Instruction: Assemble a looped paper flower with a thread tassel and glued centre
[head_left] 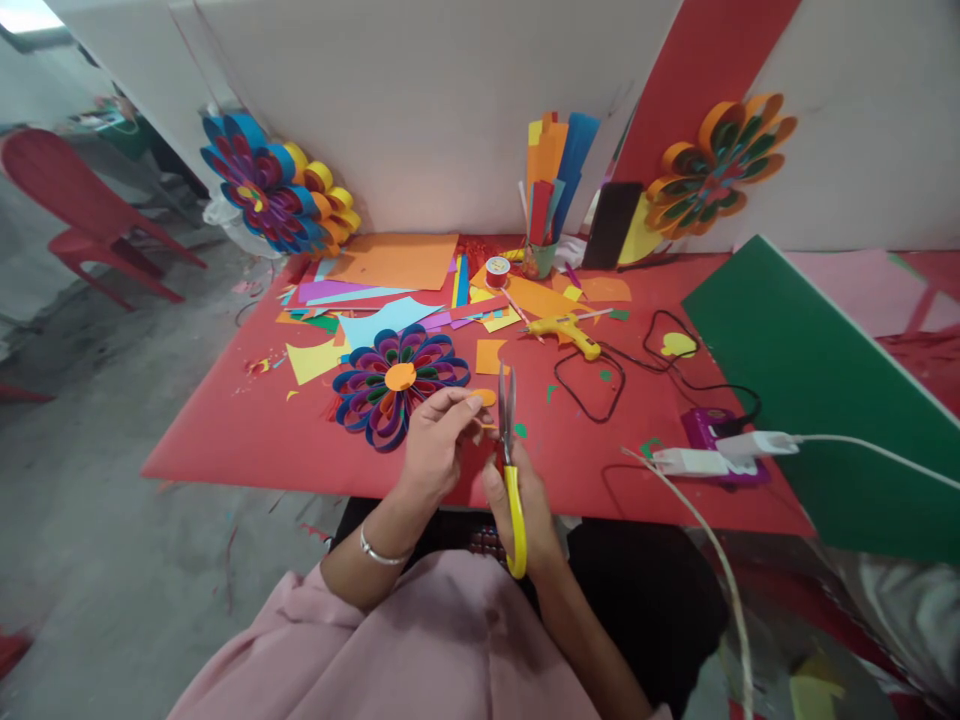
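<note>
Between the thumb and fingers of my left hand (436, 445) is a small orange paper piece (484, 398). My right hand (534, 510) is closed around the yellow handles of a pair of scissors (514, 500), whose blades point up and away from me, slightly apart, just right of the paper piece. Beside my left hand a paper flower (442, 368) of looped blue, purple, red and green strips lies on the red table (247, 440). An orange paper disc (400, 377) sits at its middle. Beyond the hands lies an orange paper square (491, 356).
A yellow glue gun (574, 335) with a black cord lies behind the scissors. At right are a purple power strip (709, 430) with white plugs and a large green sheet (810, 380). Coloured paper scraps (390, 318), a thread spool (497, 272) and a cup of paper strips (540, 262) stand farther back.
</note>
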